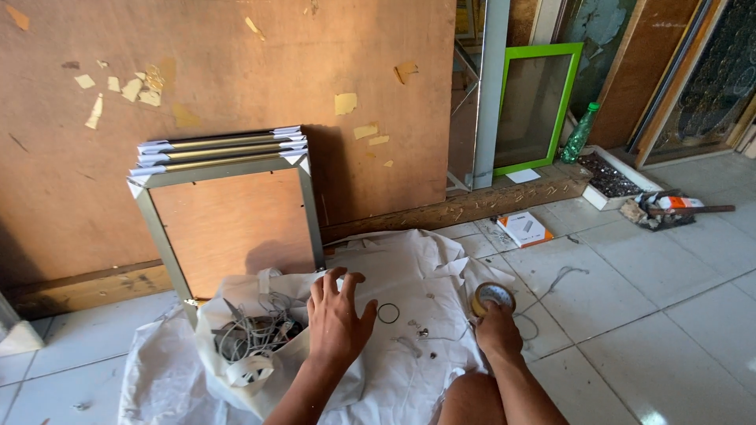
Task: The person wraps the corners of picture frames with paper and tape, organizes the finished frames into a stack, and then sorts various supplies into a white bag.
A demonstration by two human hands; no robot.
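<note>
Right hand [496, 330] hides part of tape roll [492, 297]; left hand [337, 319] spread.

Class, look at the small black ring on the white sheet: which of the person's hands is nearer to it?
Left. The left hand spreads just beside the black ring; the right hand, holding a tape roll, sits farther off across the white sheet.

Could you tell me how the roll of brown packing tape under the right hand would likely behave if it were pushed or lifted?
The roll of brown packing tape is round, so on edge it might roll. It looks small and probably light. The right hand grips it against the crumpled white cloth, which would likely damp sliding.
</note>
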